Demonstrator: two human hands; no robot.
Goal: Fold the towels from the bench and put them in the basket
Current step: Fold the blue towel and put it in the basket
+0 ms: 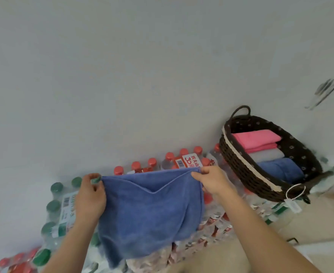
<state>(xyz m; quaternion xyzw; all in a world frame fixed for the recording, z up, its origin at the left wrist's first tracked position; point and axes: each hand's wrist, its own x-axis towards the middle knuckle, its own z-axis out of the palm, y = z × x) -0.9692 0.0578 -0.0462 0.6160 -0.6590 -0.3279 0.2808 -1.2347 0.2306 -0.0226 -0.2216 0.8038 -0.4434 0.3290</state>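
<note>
A blue towel [150, 211] hangs doubled over in front of me, held up in the air by its top edge. My left hand [90, 196] pinches the top left corner. My right hand [211, 181] pinches the top right corner. The towel's front layer sags in a V below the top edge. To the right stands a dark woven basket [239, 166] with a loop handle. Inside it lie a folded pink towel [257, 139], a folded grey towel [266, 155] and a folded blue towel [280, 169]. The bench is not in view.
Shrink-wrapped packs of water bottles sit behind and under the towel: red-capped ones [184, 156] at centre, green-capped ones [57, 205] at left. The basket rests on top of such packs. A plain grey wall [142, 75] fills the background. A white tag [293, 205] hangs off the basket.
</note>
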